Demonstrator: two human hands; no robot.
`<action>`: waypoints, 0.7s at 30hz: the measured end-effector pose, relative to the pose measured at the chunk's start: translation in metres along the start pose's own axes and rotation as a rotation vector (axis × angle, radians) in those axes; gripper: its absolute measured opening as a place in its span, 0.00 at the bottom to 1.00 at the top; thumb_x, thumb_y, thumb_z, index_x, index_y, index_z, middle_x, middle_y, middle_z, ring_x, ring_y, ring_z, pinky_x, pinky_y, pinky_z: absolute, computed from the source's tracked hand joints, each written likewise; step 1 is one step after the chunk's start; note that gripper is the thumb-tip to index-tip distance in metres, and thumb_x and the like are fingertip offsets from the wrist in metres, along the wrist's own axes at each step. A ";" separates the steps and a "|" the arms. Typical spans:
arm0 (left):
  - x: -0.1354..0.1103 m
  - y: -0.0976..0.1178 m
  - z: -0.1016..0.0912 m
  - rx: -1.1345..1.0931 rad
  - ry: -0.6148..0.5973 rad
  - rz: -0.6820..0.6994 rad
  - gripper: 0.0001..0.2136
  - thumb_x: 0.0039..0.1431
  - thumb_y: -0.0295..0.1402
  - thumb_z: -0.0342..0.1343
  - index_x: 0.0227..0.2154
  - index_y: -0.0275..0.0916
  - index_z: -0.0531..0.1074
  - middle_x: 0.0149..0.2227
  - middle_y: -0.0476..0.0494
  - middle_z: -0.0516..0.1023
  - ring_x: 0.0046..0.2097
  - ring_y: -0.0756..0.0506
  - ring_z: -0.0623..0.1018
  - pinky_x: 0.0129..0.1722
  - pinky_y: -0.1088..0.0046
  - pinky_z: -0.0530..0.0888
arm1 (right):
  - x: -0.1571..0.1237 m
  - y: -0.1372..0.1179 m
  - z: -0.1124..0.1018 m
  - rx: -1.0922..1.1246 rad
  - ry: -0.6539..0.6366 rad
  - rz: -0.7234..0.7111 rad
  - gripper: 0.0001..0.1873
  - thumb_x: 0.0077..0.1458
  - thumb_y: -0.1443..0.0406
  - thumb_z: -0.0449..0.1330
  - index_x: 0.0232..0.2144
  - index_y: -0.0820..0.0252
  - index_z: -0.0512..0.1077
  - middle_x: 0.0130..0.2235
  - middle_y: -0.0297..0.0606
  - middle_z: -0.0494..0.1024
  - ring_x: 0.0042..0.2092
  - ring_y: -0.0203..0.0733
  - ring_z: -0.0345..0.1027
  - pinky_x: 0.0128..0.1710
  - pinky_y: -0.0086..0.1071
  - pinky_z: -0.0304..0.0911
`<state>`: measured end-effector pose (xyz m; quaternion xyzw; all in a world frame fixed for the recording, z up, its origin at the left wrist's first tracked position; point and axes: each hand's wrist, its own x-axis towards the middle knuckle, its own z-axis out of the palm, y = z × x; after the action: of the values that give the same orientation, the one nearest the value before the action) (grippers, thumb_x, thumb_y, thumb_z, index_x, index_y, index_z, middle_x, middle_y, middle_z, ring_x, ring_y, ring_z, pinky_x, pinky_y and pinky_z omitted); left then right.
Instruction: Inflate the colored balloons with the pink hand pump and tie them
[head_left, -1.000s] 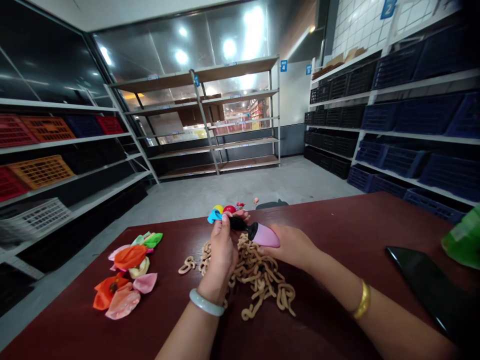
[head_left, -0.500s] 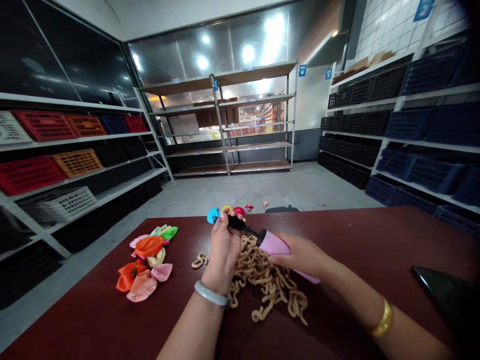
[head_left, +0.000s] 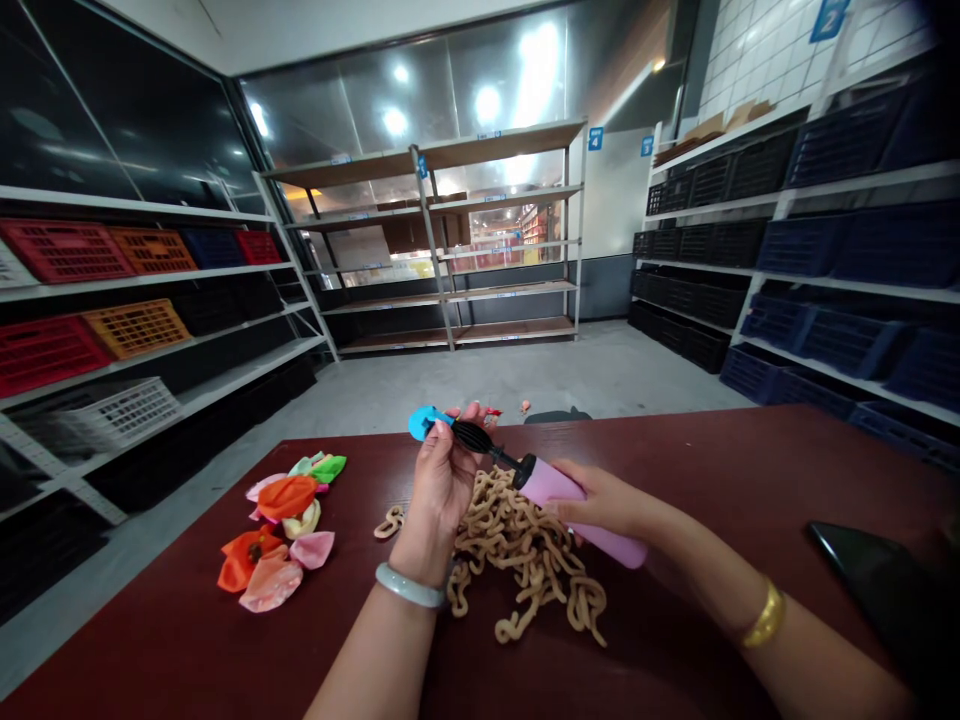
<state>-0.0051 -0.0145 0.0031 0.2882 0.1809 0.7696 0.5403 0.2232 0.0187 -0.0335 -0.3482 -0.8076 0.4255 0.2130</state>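
A hand pump with a pink barrel (head_left: 611, 540) and a black ribbed nozzle end slants across the middle, above the table. My right hand (head_left: 600, 497) is closed round the pink barrel. Up at the nozzle, my left hand (head_left: 441, 478) pinches the black part, thumb in front. A blue piece (head_left: 422, 421), probably a balloon, sits at that end, touching my left fingertips. Beneath both hands lies a heap of tan, curly, rope-like pieces (head_left: 517, 540). One loose tan piece (head_left: 389, 522) rests left of the heap, beside my left wrist.
Soft orange, pink and green pieces (head_left: 285, 497) lie on the left of the dark red table (head_left: 172, 620). A dark flat device (head_left: 847, 550) is at the right. Beyond stand shelves with red crates (head_left: 71, 250) and dark blue crates (head_left: 855, 340).
The pump's pink body now shows more of its length below my right hand. The blue piece looks flatter and more spread out. Both hands keep hold; the view has shifted slightly.
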 end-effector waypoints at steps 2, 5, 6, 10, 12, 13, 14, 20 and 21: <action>-0.001 0.000 0.001 -0.003 -0.028 -0.012 0.09 0.60 0.37 0.58 0.38 0.36 0.71 0.46 0.35 0.78 0.52 0.37 0.76 0.53 0.53 0.71 | 0.001 0.001 0.000 0.064 -0.035 0.000 0.36 0.51 0.48 0.64 0.58 0.57 0.64 0.47 0.41 0.77 0.43 0.46 0.71 0.39 0.34 0.67; -0.003 0.000 0.003 -0.018 -0.072 -0.049 0.09 0.60 0.38 0.58 0.37 0.37 0.70 0.47 0.35 0.77 0.52 0.36 0.76 0.49 0.52 0.73 | 0.001 0.000 0.000 0.120 -0.069 0.006 0.37 0.50 0.48 0.64 0.58 0.57 0.64 0.47 0.42 0.76 0.43 0.46 0.72 0.38 0.34 0.67; -0.004 -0.001 0.004 -0.023 -0.076 -0.057 0.09 0.60 0.38 0.58 0.36 0.38 0.70 0.46 0.36 0.77 0.51 0.36 0.76 0.48 0.53 0.73 | 0.000 -0.001 0.000 0.139 -0.079 0.012 0.37 0.50 0.48 0.64 0.58 0.57 0.64 0.47 0.42 0.76 0.43 0.46 0.72 0.38 0.34 0.67; -0.002 -0.004 0.003 -0.046 -0.025 -0.013 0.10 0.60 0.40 0.58 0.33 0.37 0.69 0.36 0.41 0.76 0.38 0.43 0.78 0.38 0.62 0.76 | -0.001 -0.006 -0.002 0.111 -0.077 0.028 0.35 0.49 0.48 0.65 0.55 0.57 0.67 0.47 0.41 0.77 0.43 0.47 0.72 0.39 0.35 0.67; 0.000 -0.004 0.001 -0.066 -0.016 0.013 0.11 0.60 0.40 0.57 0.31 0.37 0.68 0.32 0.44 0.73 0.34 0.46 0.76 0.34 0.66 0.75 | -0.002 -0.009 -0.004 0.032 -0.053 0.025 0.32 0.49 0.49 0.65 0.54 0.56 0.69 0.46 0.40 0.77 0.44 0.47 0.72 0.41 0.35 0.66; 0.001 -0.004 0.000 -0.070 -0.017 0.018 0.11 0.60 0.40 0.57 0.31 0.37 0.68 0.32 0.45 0.73 0.34 0.46 0.75 0.33 0.66 0.75 | -0.002 -0.010 -0.005 -0.002 -0.050 0.022 0.31 0.50 0.50 0.65 0.53 0.56 0.70 0.46 0.40 0.78 0.44 0.47 0.71 0.42 0.35 0.66; 0.001 -0.004 0.000 -0.067 -0.016 0.021 0.11 0.60 0.40 0.57 0.31 0.37 0.68 0.31 0.45 0.72 0.34 0.46 0.74 0.33 0.66 0.74 | -0.002 -0.010 -0.006 -0.026 -0.055 0.019 0.30 0.50 0.50 0.65 0.53 0.56 0.70 0.46 0.40 0.78 0.44 0.46 0.71 0.42 0.35 0.65; -0.001 -0.010 0.003 0.001 0.002 0.044 0.11 0.58 0.40 0.59 0.32 0.37 0.69 0.33 0.44 0.73 0.35 0.46 0.75 0.38 0.64 0.75 | -0.006 -0.009 -0.011 -0.061 -0.066 0.014 0.26 0.53 0.51 0.62 0.51 0.57 0.70 0.44 0.40 0.78 0.41 0.44 0.71 0.37 0.32 0.64; -0.002 -0.012 0.003 0.009 0.007 0.053 0.11 0.59 0.40 0.59 0.32 0.37 0.69 0.33 0.44 0.74 0.36 0.46 0.75 0.39 0.63 0.75 | -0.007 -0.009 -0.012 -0.061 -0.072 0.006 0.26 0.54 0.51 0.61 0.51 0.57 0.70 0.44 0.40 0.78 0.40 0.44 0.70 0.37 0.32 0.64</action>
<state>0.0063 -0.0125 -0.0019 0.2926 0.1787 0.7837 0.5179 0.2318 0.0168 -0.0196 -0.3416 -0.8262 0.4137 0.1720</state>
